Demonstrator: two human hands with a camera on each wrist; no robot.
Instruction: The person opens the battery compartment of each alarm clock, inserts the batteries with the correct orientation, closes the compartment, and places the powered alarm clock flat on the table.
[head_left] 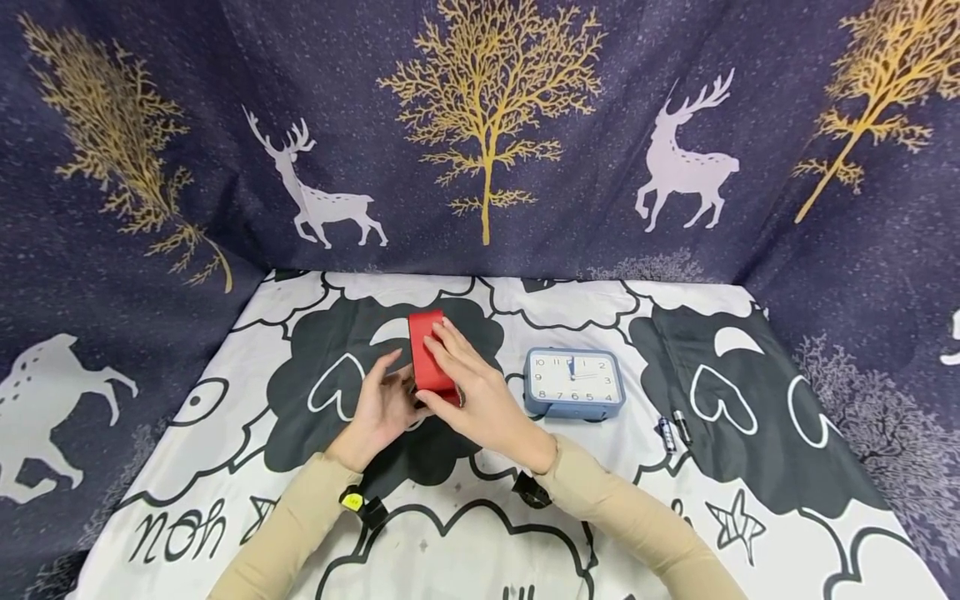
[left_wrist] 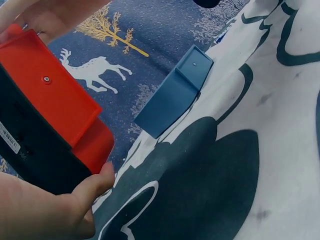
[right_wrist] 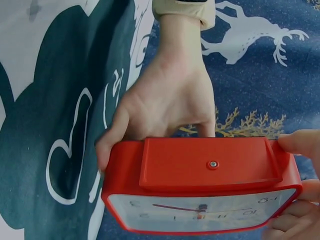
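Observation:
A red table clock [head_left: 425,358] is held up above the cloth, turned on its end. My left hand [head_left: 381,410] grips it from the left, with its thumb on the lower end in the left wrist view. From the right, my right hand [head_left: 483,400] holds the clock with its fingers along the red casing. The clock's dark back [left_wrist: 31,142] with a barcode label faces the left wrist camera, while its white dial [right_wrist: 202,211] shows in the right wrist view. A small screw sits in the raised red panel [right_wrist: 187,162].
A blue table clock [head_left: 573,410] stands to the right of my right hand, its dial facing up toward me. Farther right lie two small batteries [head_left: 667,434] on the patterned cloth [head_left: 465,558]. A dark curtain [head_left: 480,258] with deer and trees hangs behind.

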